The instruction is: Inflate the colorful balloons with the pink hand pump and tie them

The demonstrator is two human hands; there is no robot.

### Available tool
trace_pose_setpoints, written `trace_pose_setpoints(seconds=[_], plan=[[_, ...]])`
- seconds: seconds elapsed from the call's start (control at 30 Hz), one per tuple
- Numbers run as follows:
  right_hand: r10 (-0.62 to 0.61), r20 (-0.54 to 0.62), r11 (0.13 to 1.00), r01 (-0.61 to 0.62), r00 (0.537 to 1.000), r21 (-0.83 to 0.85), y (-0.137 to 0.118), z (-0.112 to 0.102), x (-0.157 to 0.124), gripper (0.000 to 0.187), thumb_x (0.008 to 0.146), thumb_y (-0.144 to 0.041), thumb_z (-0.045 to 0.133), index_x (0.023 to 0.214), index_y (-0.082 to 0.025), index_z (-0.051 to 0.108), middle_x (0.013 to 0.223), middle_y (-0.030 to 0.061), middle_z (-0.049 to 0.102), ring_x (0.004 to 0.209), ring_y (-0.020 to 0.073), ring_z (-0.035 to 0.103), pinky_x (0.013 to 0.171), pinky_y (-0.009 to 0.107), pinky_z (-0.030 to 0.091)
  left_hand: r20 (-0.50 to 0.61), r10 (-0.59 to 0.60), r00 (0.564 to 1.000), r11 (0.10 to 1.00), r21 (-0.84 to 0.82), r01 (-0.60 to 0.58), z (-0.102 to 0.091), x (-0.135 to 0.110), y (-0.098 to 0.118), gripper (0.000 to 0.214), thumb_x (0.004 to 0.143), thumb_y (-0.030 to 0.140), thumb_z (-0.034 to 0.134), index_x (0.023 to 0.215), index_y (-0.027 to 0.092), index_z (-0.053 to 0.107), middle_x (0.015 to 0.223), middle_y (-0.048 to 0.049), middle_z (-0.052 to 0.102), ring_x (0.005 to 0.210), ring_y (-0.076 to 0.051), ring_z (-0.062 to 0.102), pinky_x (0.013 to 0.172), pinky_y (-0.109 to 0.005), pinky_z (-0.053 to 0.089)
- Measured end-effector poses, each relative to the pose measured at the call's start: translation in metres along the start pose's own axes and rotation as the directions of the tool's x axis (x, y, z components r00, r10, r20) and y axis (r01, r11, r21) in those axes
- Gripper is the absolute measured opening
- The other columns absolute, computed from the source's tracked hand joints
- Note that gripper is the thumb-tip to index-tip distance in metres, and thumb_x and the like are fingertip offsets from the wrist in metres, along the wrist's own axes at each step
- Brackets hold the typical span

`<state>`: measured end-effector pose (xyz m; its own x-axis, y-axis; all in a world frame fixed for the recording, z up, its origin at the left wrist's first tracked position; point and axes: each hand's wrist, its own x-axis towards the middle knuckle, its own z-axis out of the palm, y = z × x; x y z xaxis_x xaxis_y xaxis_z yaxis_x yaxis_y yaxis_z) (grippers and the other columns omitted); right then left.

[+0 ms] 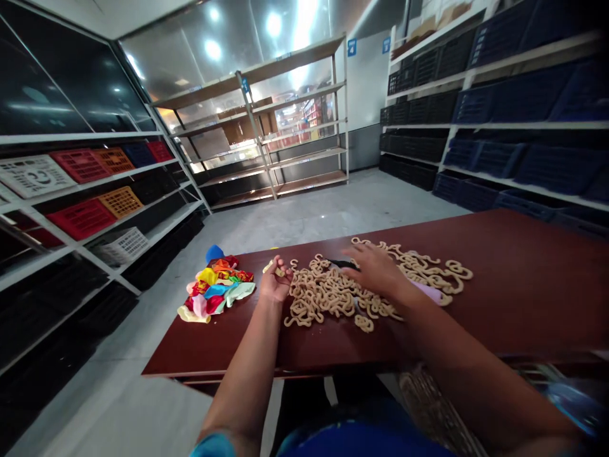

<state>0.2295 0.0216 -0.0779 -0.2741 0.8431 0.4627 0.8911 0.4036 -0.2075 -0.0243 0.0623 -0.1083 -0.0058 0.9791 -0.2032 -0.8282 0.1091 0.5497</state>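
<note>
A heap of beige, curled, rope-like pieces [328, 293] lies on the dark red table [523, 273]. At the heap's left edge my left hand [277, 279] is turned palm up, its fingers closed on a small pale beige piece [269, 266]. Over the far side of the heap reaches my right hand [373, 266], fingers apart and nothing visible in them. Beside its fingertips is a dark object [343, 263], partly covered, its kind unclear. More curled pieces [459, 270] spread out to the right. A light purple object [428, 291] shows partly behind my right forearm.
Bright crumpled cloth-like pieces [216, 290] and a blue rounded item [214, 253] lie at the table's left end. Shelves with coloured crates [78, 165] stand left, metal racks [304, 120] behind, and shelves of dark blue crates [547, 168] right.
</note>
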Motion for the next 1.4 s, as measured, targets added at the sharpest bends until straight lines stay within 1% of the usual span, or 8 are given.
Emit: trace_pose_setpoints(seconds=[0.13,0.23,0.3,0.47,0.6,0.93,1.2,1.4], plan=[[0.288,0.049,0.927,-0.266,0.956,-0.266,0.048,-0.004,-0.060,0.045,0.067,-0.048,0.063,0.102,-0.020,0.058,0.106,0.0145,0.061,0.098,0.0325,0.053,0.080,0.045,0.037,0.083,0.073,0.994,0.993,-0.097,-0.065,-0.010,0.024,0.005,0.014,0.085,0.013,0.043,0.074,0.016,0.052,0.060,0.0023,0.045,0.046,-0.005,0.038,0.048,-0.019,0.038],[0.301,0.121,0.919,-0.254,0.946,-0.303,0.063,0.000,-0.088,0.042,0.072,-0.042,0.060,0.107,-0.021,0.056,0.106,0.0147,0.062,0.094,0.0300,0.057,0.075,0.039,0.040,0.067,0.112,0.991,0.984,-0.147,-0.102,-0.024,0.036,0.002,0.017,0.085,0.011,0.040,0.074,0.015,0.053,0.061,0.0013,0.046,0.047,-0.005,0.039,0.050,-0.018,0.039],[0.275,0.118,0.924,-0.228,0.954,-0.305,0.060,0.000,-0.094,0.040,0.076,-0.037,0.056,0.111,-0.019,0.054,0.105,0.0146,0.062,0.092,0.0280,0.059,0.075,0.037,0.042,0.055,0.097,0.994,0.981,-0.171,-0.086,-0.032,0.040,0.000,0.018,0.085,0.010,0.040,0.077,0.015,0.055,0.064,0.0005,0.048,0.050,-0.005,0.043,0.053,-0.019,0.041],[0.087,0.067,0.981,-0.074,0.994,-0.177,0.019,-0.005,-0.079,0.046,0.078,-0.037,0.054,0.120,-0.022,0.048,0.114,0.0101,0.059,0.099,0.0245,0.056,0.083,0.036,0.042,-0.011,0.082,0.997,0.974,-0.211,-0.082,-0.039,0.040,0.001,0.018,0.084,0.007,0.042,0.078,0.015,0.058,0.069,-0.0013,0.055,0.062,-0.007,0.054,0.063,-0.022,0.047],[-0.028,0.074,0.994,0.035,0.997,-0.105,-0.013,0.003,-0.066,0.049,0.077,-0.036,0.055,0.124,-0.023,0.046,0.114,0.0093,0.058,0.100,0.0244,0.055,0.084,0.037,0.042,-0.048,0.083,0.995,0.980,-0.177,-0.091,-0.036,0.037,0.001,0.015,0.082,0.008,0.046,0.078,0.015,0.059,0.075,-0.0033,0.058,0.068,-0.009,0.057,0.068,-0.024,0.049],[-0.020,0.122,0.986,0.040,0.992,-0.161,-0.027,0.020,-0.055,0.047,0.075,-0.033,0.059,0.120,-0.021,0.049,0.109,0.0100,0.060,0.097,0.0239,0.055,0.081,0.035,0.041,0.048,0.096,0.994,0.982,-0.169,-0.087,-0.033,0.033,0.000,0.016,0.085,0.009,0.043,0.077,0.014,0.057,0.072,-0.0033,0.055,0.068,-0.009,0.056,0.067,-0.023,0.048],[-0.027,0.107,0.992,0.040,0.994,-0.123,-0.046,0.018,-0.040,0.050,0.072,-0.037,0.061,0.120,-0.023,0.050,0.102,0.0083,0.062,0.090,0.0217,0.056,0.078,0.032,0.041,-0.005,0.112,0.994,0.975,-0.194,-0.111,-0.028,0.034,-0.010,0.020,0.076,-0.002,0.051,0.084,0.016,0.054,0.082,-0.0011,0.060,0.074,-0.010,0.060,0.071,-0.026,0.049],[-0.050,0.120,0.990,0.065,0.992,-0.126,-0.057,0.026,-0.020,0.048,0.072,-0.039,0.061,0.116,-0.021,0.052,0.100,0.0082,0.062,0.089,0.0218,0.056,0.078,0.031,0.041,-0.031,0.087,0.996,0.973,-0.213,-0.091,-0.031,0.035,0.000,0.013,0.080,0.004,0.050,0.078,0.016,0.055,0.074,-0.0005,0.059,0.070,-0.009,0.058,0.075,-0.027,0.048]])
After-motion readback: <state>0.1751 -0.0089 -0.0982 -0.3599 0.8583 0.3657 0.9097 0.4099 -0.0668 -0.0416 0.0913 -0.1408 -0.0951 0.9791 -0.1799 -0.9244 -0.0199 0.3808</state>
